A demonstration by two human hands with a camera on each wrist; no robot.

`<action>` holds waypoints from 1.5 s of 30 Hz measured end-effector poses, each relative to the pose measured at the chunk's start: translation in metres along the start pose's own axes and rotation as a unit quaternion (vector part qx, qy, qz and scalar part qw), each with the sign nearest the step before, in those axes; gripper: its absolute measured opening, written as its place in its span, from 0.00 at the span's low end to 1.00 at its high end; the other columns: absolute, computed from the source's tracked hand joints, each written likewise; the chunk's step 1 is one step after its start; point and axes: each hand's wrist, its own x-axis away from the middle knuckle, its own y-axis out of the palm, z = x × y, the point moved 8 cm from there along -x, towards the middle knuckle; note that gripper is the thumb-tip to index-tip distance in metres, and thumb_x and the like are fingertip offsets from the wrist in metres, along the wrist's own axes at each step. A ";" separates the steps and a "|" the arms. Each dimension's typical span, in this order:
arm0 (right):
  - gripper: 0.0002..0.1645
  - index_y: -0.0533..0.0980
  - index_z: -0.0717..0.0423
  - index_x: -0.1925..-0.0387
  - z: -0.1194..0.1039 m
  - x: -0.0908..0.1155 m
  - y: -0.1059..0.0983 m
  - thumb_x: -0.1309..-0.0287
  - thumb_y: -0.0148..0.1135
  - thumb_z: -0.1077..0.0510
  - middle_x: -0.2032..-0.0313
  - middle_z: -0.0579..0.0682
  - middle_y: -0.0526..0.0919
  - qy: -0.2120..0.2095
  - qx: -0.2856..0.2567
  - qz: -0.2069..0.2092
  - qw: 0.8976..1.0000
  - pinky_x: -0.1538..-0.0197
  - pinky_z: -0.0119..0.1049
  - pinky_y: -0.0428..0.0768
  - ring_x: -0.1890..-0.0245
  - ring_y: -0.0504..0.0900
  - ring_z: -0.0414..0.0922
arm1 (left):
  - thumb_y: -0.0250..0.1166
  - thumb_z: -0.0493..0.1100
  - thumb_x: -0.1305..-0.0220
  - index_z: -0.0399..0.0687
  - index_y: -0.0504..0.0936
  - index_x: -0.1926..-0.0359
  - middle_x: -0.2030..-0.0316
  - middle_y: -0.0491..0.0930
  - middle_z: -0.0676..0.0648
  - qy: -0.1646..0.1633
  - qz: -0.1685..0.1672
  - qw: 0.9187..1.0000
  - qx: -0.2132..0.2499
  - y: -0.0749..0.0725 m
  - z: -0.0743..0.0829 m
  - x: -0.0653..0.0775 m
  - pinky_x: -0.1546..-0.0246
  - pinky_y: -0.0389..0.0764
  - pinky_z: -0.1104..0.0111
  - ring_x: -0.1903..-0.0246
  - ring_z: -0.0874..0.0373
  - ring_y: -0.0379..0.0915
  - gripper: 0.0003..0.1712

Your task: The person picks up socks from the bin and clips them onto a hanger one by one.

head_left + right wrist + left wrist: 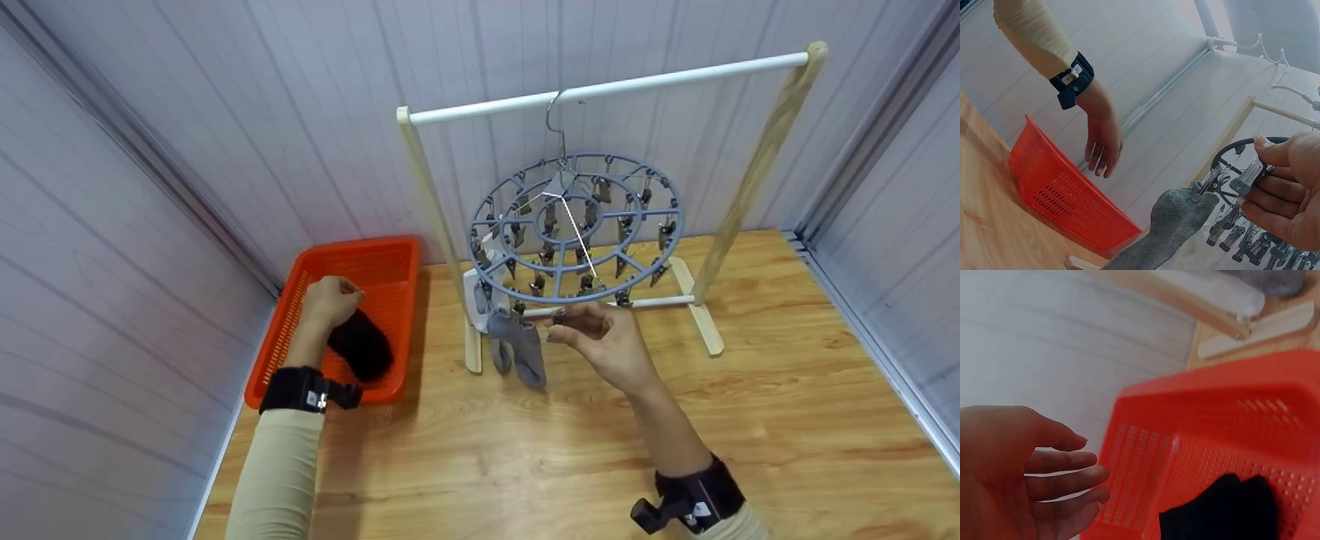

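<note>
My left hand [331, 301] hovers over the orange-red plastic basket [412, 300], its fingers loosely bent with nothing between them. Below that hand, black socks [1221, 512] lie on the perforated basket floor. My right hand [604, 345] pinches a metal clip [1247, 176] at the near rim of a round grey-blue clip hanger [556, 298]. Just left of this hand, a pair of grey socks [527, 352] hangs from the hanger; one grey sock [1176, 222] shows its top gripped by a neighbouring clip in the right wrist view. White fabric [472, 296] hangs behind, partly hidden.
The hanger's hook [556, 124] sits over the white bar [675, 75] of a wooden-legged stand. Several metal clips dangle round its rings. A stand foot [472, 349] lies between the basket and the grey socks. Panel walls [225, 150] enclose the wood-look floor [480, 465].
</note>
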 end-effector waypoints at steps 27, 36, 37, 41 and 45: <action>0.12 0.83 0.71 0.53 0.000 -0.001 -0.004 0.37 0.73 0.69 0.57 0.62 0.90 -0.003 0.011 0.001 1.000 0.52 0.45 0.88 0.59 0.91 0.51 | 0.58 0.46 0.35 0.29 0.82 0.61 0.54 0.80 0.24 -0.089 0.013 0.995 -0.035 0.024 -0.080 -0.044 0.53 0.81 0.47 0.54 0.31 0.78 0.20; 0.12 0.83 0.71 0.53 0.001 0.000 -0.005 0.37 0.73 0.69 0.56 0.70 0.87 0.006 0.019 0.005 1.000 0.52 0.43 0.88 0.59 0.91 0.49 | 0.54 0.47 0.29 0.22 0.79 0.44 0.44 0.77 0.22 -0.131 -0.053 0.990 0.000 0.032 -0.078 -0.012 0.41 0.77 0.47 0.45 0.32 0.75 0.28; 0.12 0.83 0.71 0.53 0.001 0.000 -0.005 0.37 0.73 0.69 0.56 0.70 0.88 0.006 0.018 0.004 1.000 0.52 0.43 0.88 0.59 0.91 0.49 | 0.54 0.47 0.29 0.22 0.78 0.41 0.41 0.75 0.22 -0.133 -0.060 0.989 0.000 0.033 -0.079 -0.013 0.39 0.76 0.47 0.42 0.31 0.74 0.30; 0.12 0.82 0.71 0.53 0.002 0.000 -0.005 0.36 0.73 0.69 0.57 0.65 0.89 0.012 0.016 0.003 1.000 0.52 0.43 0.89 0.60 0.91 0.49 | 0.55 0.48 0.31 0.22 0.77 0.40 0.39 0.73 0.22 -0.134 -0.066 0.989 0.005 0.034 -0.087 -0.016 0.39 0.76 0.49 0.40 0.30 0.72 0.32; 0.13 0.82 0.71 0.53 0.003 0.000 -0.005 0.36 0.73 0.68 0.58 0.62 0.90 0.019 0.016 0.001 1.000 0.53 0.44 0.89 0.60 0.91 0.50 | 0.55 0.46 0.32 0.28 0.78 0.55 0.55 0.76 0.28 -0.146 -0.056 0.987 0.031 0.033 -0.088 -0.013 0.53 0.77 0.54 0.54 0.36 0.74 0.21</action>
